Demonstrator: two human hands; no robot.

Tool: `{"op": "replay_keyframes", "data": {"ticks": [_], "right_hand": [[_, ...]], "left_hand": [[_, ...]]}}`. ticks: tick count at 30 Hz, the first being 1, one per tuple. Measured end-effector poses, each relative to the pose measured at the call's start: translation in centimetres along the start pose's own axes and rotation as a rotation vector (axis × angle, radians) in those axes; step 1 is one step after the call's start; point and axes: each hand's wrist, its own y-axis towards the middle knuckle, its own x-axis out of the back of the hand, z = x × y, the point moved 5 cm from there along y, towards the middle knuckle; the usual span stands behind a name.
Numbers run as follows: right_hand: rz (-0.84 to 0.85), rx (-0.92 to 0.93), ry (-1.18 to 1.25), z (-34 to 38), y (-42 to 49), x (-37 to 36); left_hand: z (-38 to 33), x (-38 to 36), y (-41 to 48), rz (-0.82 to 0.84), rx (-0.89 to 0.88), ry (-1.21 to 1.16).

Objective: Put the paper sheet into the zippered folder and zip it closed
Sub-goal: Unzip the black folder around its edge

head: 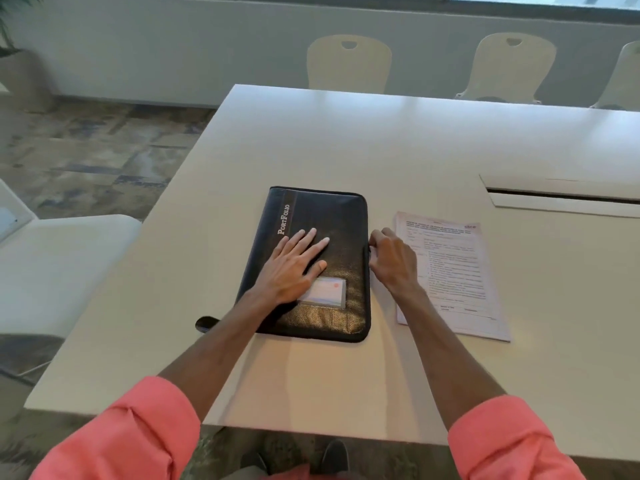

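Black folder [330, 216] lies closed on table [346, 140], left hand [294, 265] flat on its cover, fingers straight, right hand [394, 261] at folder's 3 o'clock edge, fingers curled on that edge, paper [460, 271] flat on table, further toward 3 o'clock, outside folder.

"PortFolio" on folder [332, 216], "sitce" on sheet [457, 271]

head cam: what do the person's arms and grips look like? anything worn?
Left grip and right grip are bare hands: no gloves, and no rings, watch or markings visible. The forearms are bare too. Left sleeve and right sleeve are coral-pink fabric, rolled up to about the elbow in soft folds. No cables or straps show.
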Motion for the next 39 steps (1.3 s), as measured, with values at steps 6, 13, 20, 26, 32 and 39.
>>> {"op": "replay_keyframes", "data": {"ticks": [6,13,20,26,32,39], "right_hand": [[-0.016,0.027,0.035,0.3,-2.4,0.0],[0.023,0.085,0.004,0.8,-7.1,0.8],[0.052,0.013,0.017,1.2,-11.7,1.5],[0.035,-0.06,-0.001,1.4,-14.9,2.0],[-0.042,-0.148,0.045,2.4,-17.6,1.8],[-0.133,-0.247,0.082,4.2,-20.6,1.0]], "left_hand": [[-0.4,-0.3,-0.2,-0.006,0.039,0.057],[-0.8,-0.1,-0.5,0.046,0.056,0.044],[-1.4,0.8,-0.6,0.116,0.062,-0.014],[2.4,3.2,-2.4,0.073,0.165,-0.167],[5.7,2.2,-7.0,0.151,0.261,-0.278],[5.8,1.4,-7.5,0.227,0.301,-0.336]]}}
